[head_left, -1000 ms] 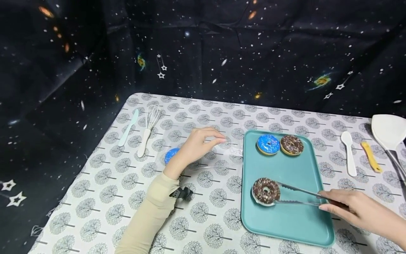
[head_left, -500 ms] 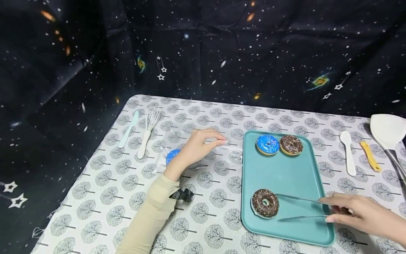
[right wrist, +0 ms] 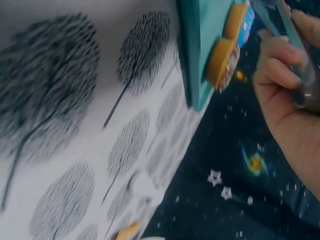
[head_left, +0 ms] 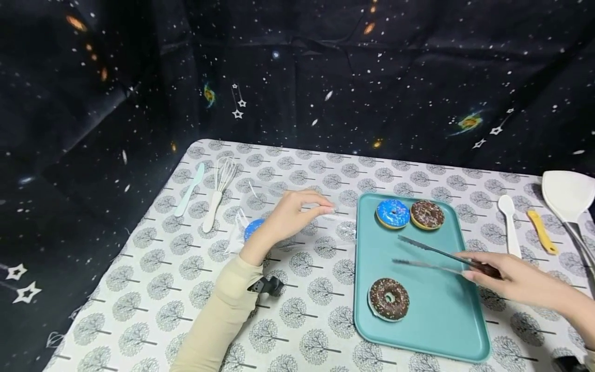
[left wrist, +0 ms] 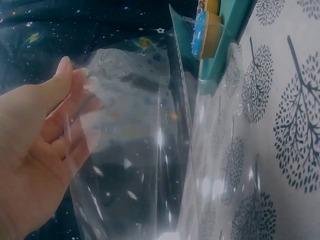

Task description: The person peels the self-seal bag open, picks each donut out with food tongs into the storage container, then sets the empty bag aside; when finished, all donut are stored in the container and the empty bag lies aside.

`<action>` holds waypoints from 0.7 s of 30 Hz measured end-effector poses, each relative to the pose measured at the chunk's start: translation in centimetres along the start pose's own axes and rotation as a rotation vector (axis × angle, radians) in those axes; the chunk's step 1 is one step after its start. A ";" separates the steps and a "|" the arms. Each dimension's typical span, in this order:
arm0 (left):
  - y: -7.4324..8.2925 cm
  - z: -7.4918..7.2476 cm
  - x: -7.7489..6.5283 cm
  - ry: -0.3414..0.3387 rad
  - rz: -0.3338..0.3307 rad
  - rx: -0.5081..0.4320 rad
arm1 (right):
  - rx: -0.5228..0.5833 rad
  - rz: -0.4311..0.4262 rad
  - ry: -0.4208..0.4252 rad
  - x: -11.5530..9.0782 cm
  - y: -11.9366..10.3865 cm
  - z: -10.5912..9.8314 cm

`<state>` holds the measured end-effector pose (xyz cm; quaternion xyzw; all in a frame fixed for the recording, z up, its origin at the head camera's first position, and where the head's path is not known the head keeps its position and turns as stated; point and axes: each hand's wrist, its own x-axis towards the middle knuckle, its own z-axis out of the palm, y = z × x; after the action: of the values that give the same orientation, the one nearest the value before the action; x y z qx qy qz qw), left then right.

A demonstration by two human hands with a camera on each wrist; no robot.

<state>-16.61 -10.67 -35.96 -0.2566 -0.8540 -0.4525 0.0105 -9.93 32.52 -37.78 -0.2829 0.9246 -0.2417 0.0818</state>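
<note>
My left hand [head_left: 297, 214] pinches the edge of a clear plastic bag [left wrist: 130, 135] between thumb and fingers, and the bag's mouth stands open in the left wrist view. A blue-iced donut [head_left: 253, 229] lies at the bag's far end, partly hidden by my wrist. My right hand [head_left: 506, 276] grips metal tongs [head_left: 432, 253], held over the green tray [head_left: 432, 330] with their tips apart and nothing between them. A chocolate donut [head_left: 389, 299] lies near the tray's front left. Another blue donut [head_left: 393, 213] and a chocolate donut [head_left: 427, 215] sit side by side at its back.
To the left lie a pale blue knife [head_left: 190, 190] and a white whisk [head_left: 217, 196]. Right of the tray are a white spoon [head_left: 509, 222], a yellow-handled utensil [head_left: 542, 232] and a white spatula [head_left: 568, 196]. A dark star-printed cloth [head_left: 297, 77] hangs behind the table.
The tongs held the front chocolate donut, set it down slightly nearer the tray's front, spread apart, then rose away toward the tray's back. My left hand has barely moved.
</note>
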 end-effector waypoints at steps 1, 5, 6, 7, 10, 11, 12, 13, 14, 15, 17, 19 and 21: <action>0.0 0.0 0.0 0.001 0.004 0.000 | 0.017 -0.006 0.008 0.6 -0.2 0.1; -0.2 -0.2 0.0 0.010 0.026 -0.015 | 0.040 -0.057 0.037 3.1 -1.0 0.2; -0.2 -0.2 0.0 0.012 0.032 -0.022 | 0.040 -0.065 0.042 3.7 -1.2 0.2; -0.2 -0.2 0.0 0.013 0.036 -0.026 | 0.032 -0.073 0.054 4.2 -1.4 0.2; -0.1 -0.2 0.0 0.016 0.046 -0.034 | 0.013 -0.096 0.087 5.9 -1.9 0.3; -0.1 -0.2 0.0 0.016 0.046 -0.038 | 0.003 -0.111 0.099 6.5 -2.0 0.3; -0.1 -0.2 0.0 0.015 0.043 -0.039 | -0.009 -0.128 0.110 7.1 -2.1 0.4; -0.1 -0.2 0.0 0.014 0.037 -0.037 | -0.022 -0.140 0.117 7.7 -2.2 0.4; -0.1 -0.2 0.0 0.012 0.030 -0.039 | -0.035 -0.158 0.120 8.3 -2.2 0.5; 0.0 -0.2 0.0 0.011 0.026 -0.040 | -0.051 -0.181 0.124 8.9 -2.3 0.6; 0.0 -0.3 0.0 0.009 0.025 -0.042 | -0.072 -0.231 0.134 10.0 -2.6 0.9; 0.1 -0.3 0.0 0.010 0.033 -0.041 | -0.078 -0.283 0.136 11.2 -3.1 1.4; 0.1 -0.4 -0.1 0.015 0.047 -0.042 | -0.074 -0.338 0.133 12.4 -3.8 2.1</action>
<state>-16.58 -10.94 -35.69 -0.2735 -0.8378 -0.4720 0.0223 -17.74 21.99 -37.90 -0.4205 0.8755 -0.2360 -0.0316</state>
